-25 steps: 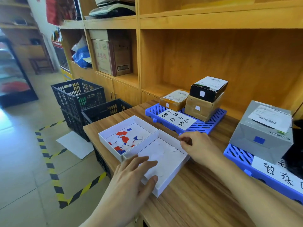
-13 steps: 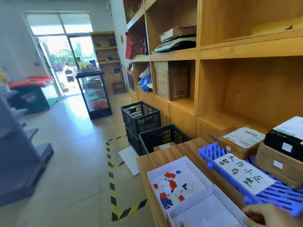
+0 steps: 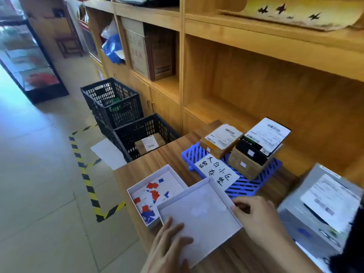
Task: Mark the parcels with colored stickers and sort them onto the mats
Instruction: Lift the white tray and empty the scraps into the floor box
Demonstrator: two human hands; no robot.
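Two white trays sit side by side at the table's near left corner. The left tray (image 3: 136, 191) holds several red and blue stickers (image 3: 153, 194). The right tray (image 3: 214, 189) holds pale sticker scraps. My left hand (image 3: 169, 245) lies flat with spread fingers on this tray's near edge. My right hand (image 3: 256, 215) pinches the tray's right rim. A blue mat (image 3: 244, 187) with a handwritten label carries three parcels: a brown box (image 3: 220, 139), a black box (image 3: 262, 142) and the cardboard box (image 3: 242, 164) under it. A grey parcel (image 3: 319, 211) with a blue sticker stands at the right.
Black plastic crates (image 3: 112, 107) stand on the floor left of the table; the nearer crate (image 3: 137, 131) holds a brown parcel (image 3: 149, 144). Wooden shelving (image 3: 256, 75) rises behind the table. Yellow-black tape (image 3: 86, 178) marks the floor. A glass cabinet (image 3: 29, 62) stands far left.
The view swung left toward the doorway, then back down to the table. Both hands stay at the right tray, which now sits turned slightly.
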